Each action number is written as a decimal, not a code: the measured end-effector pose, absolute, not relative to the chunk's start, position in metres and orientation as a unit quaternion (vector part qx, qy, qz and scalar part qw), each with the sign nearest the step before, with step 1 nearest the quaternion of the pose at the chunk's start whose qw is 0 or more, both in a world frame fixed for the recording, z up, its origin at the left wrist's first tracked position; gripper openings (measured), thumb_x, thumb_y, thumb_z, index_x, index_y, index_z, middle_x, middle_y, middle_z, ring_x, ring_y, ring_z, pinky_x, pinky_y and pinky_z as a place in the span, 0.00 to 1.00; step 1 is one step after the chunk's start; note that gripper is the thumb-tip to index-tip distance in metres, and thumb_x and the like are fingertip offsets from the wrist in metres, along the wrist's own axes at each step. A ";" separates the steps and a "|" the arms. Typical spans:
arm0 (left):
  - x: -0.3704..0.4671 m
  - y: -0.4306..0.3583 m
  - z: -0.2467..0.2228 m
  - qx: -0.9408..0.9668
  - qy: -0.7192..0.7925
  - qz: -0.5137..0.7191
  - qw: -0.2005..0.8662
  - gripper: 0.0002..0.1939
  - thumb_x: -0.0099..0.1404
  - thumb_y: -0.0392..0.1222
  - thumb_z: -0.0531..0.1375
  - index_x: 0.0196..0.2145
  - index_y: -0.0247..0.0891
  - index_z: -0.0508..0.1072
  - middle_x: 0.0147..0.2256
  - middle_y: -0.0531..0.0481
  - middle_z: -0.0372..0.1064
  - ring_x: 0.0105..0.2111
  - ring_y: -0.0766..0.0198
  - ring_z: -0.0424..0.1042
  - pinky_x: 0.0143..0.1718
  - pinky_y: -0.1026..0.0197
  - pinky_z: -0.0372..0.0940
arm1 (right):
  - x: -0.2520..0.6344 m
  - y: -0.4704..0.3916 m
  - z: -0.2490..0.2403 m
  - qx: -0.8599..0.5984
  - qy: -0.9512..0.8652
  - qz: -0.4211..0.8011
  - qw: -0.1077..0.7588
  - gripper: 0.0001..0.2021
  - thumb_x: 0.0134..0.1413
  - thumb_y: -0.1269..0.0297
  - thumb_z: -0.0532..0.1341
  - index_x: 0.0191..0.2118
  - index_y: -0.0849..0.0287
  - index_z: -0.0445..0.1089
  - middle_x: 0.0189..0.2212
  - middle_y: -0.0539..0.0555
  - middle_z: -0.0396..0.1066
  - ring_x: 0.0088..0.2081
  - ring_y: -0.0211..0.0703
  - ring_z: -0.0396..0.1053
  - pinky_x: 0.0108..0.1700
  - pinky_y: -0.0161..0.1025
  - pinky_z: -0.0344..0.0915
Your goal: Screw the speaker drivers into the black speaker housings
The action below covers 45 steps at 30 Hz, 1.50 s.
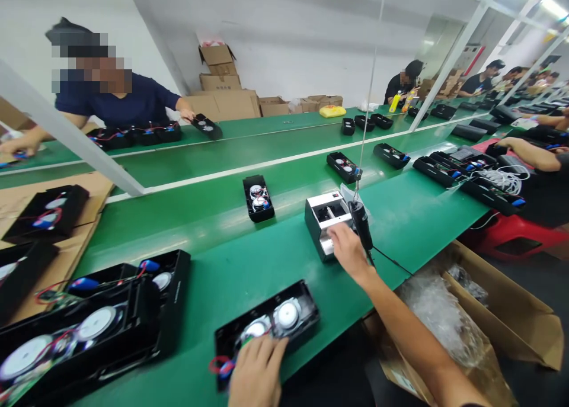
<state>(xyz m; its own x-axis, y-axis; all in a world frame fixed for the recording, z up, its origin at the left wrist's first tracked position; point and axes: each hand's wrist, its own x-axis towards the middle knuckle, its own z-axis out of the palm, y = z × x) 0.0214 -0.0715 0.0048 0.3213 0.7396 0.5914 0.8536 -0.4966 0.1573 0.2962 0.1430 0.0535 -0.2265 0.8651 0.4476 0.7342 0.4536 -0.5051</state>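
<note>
A black speaker housing (310, 321) with two white-backed speakers, red wires and a blue-wrapped part lies at the near edge of the green bench. My left hand (255, 371) curls over its near wall, fingers reaching inside and gripping it. Farther right, my right hand (349, 247) is at the front of a small black and silver box that looks like a screw feeder (316, 229). Its fingers are pinched together; whatever is between them is too small to see. Just beside that hand, a black electric screwdriver (361, 223) hangs upright from a cord.
More open speaker housings (175, 300) crowd the left, some on cardboard (95, 188). Another housing (258, 198) sits on the green belt (213, 208). A co-worker (120, 102) handles housings opposite. At right are a cardboard box (524, 318) with plastic bags and a red stool (520, 232).
</note>
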 end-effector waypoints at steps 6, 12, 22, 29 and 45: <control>0.102 -0.030 0.013 -0.784 -0.533 -0.314 0.045 0.21 0.68 0.25 0.54 0.51 0.41 0.80 0.40 0.45 0.80 0.42 0.53 0.78 0.45 0.51 0.75 | 0.294 0.200 0.087 -0.576 -0.732 0.082 0.355 0.13 0.72 0.70 0.55 0.51 0.61 0.76 0.50 0.65 0.78 0.46 0.52 0.78 0.54 0.49 0.73; 0.018 -0.037 0.036 -0.770 -0.546 -0.330 0.004 0.14 0.74 0.41 0.62 0.55 0.44 0.78 0.47 0.44 0.80 0.53 0.48 0.78 0.56 0.44 0.75 | 0.306 0.124 0.079 -0.469 -0.772 0.256 0.344 0.09 0.68 0.69 0.62 0.47 0.57 0.80 0.45 0.56 0.84 0.42 0.45 0.80 0.45 0.41 0.77; -0.003 -0.025 0.014 -0.729 -0.550 -0.342 -0.223 0.14 0.77 0.48 0.58 0.41 0.45 0.83 0.46 0.49 0.84 0.54 0.53 0.82 0.68 0.40 0.69 | 0.235 0.019 0.018 -0.265 -0.905 0.214 0.255 0.09 0.63 0.62 0.71 0.47 0.55 0.80 0.43 0.57 0.82 0.44 0.50 0.76 0.48 0.47 0.73; -0.006 -0.034 0.018 -0.584 -0.641 -0.418 -0.270 0.17 0.77 0.54 0.58 0.54 0.44 0.77 0.51 0.44 0.82 0.54 0.50 0.82 0.58 0.45 0.77 | 0.229 0.044 0.033 -0.358 -0.773 0.369 0.372 0.05 0.68 0.61 0.69 0.43 0.56 0.80 0.37 0.52 0.83 0.36 0.41 0.79 0.42 0.38 0.75; 0.013 -0.036 0.010 -0.836 -0.491 -0.245 -0.023 0.06 0.69 0.37 0.67 0.43 0.41 0.78 0.63 0.39 0.72 0.73 0.37 0.58 0.68 0.27 0.65 | 0.255 0.051 0.059 -0.226 -0.951 0.212 0.030 0.15 0.64 0.79 0.59 0.43 0.54 0.81 0.40 0.50 0.84 0.41 0.45 0.74 0.39 0.43 0.60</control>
